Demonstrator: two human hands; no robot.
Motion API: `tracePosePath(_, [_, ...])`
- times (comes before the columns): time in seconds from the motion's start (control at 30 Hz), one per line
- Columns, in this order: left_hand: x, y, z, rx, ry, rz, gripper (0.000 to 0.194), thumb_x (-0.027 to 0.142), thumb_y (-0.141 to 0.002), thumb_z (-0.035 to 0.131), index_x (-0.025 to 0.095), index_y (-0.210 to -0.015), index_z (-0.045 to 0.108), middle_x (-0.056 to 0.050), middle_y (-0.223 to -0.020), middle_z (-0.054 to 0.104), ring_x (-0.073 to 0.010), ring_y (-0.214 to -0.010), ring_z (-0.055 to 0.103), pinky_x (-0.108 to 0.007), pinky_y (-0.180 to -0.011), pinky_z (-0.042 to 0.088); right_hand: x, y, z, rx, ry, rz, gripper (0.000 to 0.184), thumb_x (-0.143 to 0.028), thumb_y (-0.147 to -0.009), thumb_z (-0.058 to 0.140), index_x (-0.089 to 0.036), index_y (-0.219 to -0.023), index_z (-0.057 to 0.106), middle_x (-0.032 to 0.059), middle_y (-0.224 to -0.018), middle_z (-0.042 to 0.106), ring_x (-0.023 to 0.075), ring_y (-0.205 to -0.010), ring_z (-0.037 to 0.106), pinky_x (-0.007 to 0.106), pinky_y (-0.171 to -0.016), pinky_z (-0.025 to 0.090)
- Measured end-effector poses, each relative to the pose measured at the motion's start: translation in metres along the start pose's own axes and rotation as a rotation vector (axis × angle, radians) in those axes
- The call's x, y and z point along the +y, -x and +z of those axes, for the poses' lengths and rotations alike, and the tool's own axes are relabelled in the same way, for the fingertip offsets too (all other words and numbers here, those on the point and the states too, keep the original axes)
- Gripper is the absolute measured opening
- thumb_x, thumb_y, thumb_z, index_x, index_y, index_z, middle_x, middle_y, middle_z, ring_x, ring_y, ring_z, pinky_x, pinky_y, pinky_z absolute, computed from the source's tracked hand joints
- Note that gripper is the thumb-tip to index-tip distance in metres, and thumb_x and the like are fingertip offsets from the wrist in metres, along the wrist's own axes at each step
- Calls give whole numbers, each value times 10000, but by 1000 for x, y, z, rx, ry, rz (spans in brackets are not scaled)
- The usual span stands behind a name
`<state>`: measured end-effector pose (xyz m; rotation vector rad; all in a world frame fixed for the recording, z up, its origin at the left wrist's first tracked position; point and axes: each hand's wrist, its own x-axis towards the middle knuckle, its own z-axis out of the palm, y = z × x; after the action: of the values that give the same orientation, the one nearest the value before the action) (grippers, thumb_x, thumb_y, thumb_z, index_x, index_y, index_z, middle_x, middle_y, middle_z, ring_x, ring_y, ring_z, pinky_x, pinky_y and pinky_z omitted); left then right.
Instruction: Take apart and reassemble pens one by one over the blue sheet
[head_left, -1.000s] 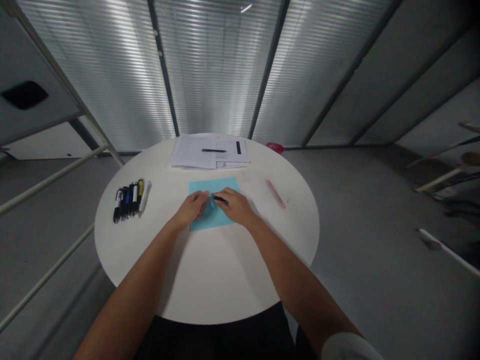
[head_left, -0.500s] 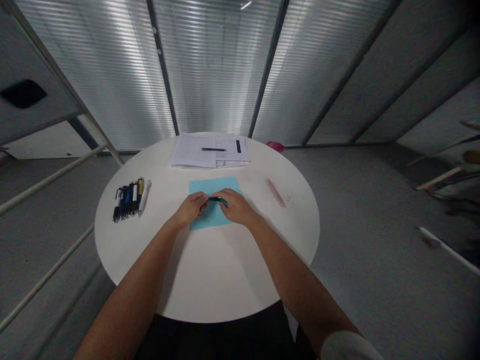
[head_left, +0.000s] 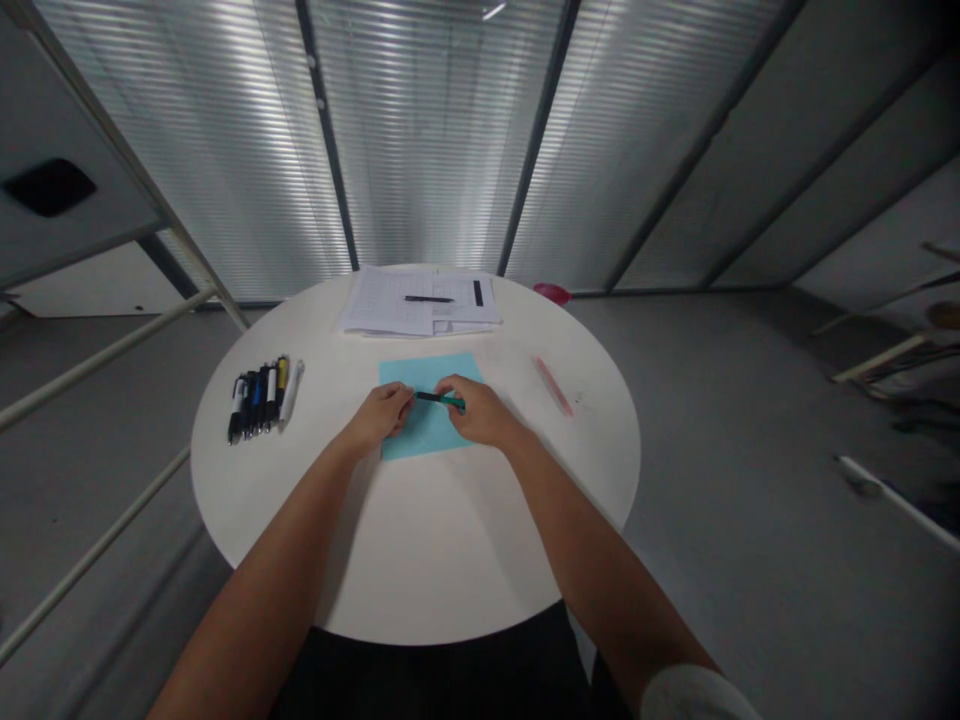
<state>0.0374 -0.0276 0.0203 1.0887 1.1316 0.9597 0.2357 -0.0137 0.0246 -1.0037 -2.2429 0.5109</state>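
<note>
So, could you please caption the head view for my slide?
Right hand holds a black-and-green pen, left hand at its black end, over a blue sheet.

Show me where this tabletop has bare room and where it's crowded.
Bare: between pen row and blue sheet; between the forearms, near side. Crowded: that sheet, under left hand, right hand and green pen; far side, under papers.

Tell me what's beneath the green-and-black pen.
The pen is over a light-blue sheet on the white table. The left hand and right hand cover parts of the sheet; the tabletop beneath it is hidden.
</note>
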Motion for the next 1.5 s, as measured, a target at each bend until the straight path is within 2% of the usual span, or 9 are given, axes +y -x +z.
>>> tracePosePath(0.13, [1,0,-1,47,24,-12,204,310,-780,573,173,-671,468,59,-506,364,-41,-356,266,-181,-344,158,3,0,-4,12,0,-72,447,26,-692,478,-205,-1052,605,46,-1024,604,152,-934,577,274,-842,458])
tracePosePath(0.33, [5,-3,-6,105,135,-35,163,230,-724,553,174,-617,443,60,-501,342,-40,-363,262,-183,-347,140,9,0,-6,35,-7,-25,345,-29,-744,489,-211,-1005,623,30,-996,638,146,-886,587,272,-820,460])
tracePosePath(0.7, [13,-2,-16,232,300,-3,189,175,-692,514,193,-583,360,61,-494,352,-34,-354,264,-176,-339,122,13,3,-24,130,91,17,366,-35,-722,489,-223,-1006,622,30,-970,631,157,-876,588,283,-812,462])
tracePosePath(0.9, [15,-3,-26,340,288,19,199,204,-706,508,200,-586,349,64,-487,356,-36,-351,258,-175,-329,127,21,4,-28,240,192,162,391,-32,-686,483,-230,-997,612,25,-960,621,163,-857,583,292,-781,459])
tracePosePath(1.0, [14,-2,-24,321,244,12,201,203,-703,513,202,-596,343,65,-487,360,-35,-350,259,-173,-332,127,17,3,-22,247,213,219,349,-57,-700,506,-229,-986,609,24,-948,618,166,-862,581,292,-775,455])
tracePosePath(1.13, [11,-1,-19,255,183,-27,196,185,-698,524,201,-612,349,59,-496,384,-35,-353,272,-173,-339,130,8,2,-9,104,233,207,212,-198,-771,597,-255,-973,625,13,-955,631,167,-863,588,286,-762,447])
tracePosePath(1.2, [9,-1,-17,234,194,-41,192,178,-702,523,199,-612,355,55,-497,390,-35,-354,277,-175,-341,127,6,1,-4,76,240,216,171,-265,-784,629,-252,-954,638,20,-950,637,167,-856,592,280,-748,446])
tracePosePath(1.37, [7,-3,-18,190,258,-48,153,180,-702,527,187,-625,395,42,-515,412,-38,-361,301,-172,-338,133,9,-2,-1,121,162,226,162,-254,-803,615,-251,-964,628,12,-960,669,169,-881,615,291,-777,454])
tracePosePath(1.5, [7,-3,-16,144,253,-66,135,173,-689,523,180,-618,409,33,-523,424,-39,-366,306,-168,-334,146,14,-3,1,191,97,319,258,-264,-792,632,-270,-1046,588,-3,-933,692,171,-815,633,299,-732,463])
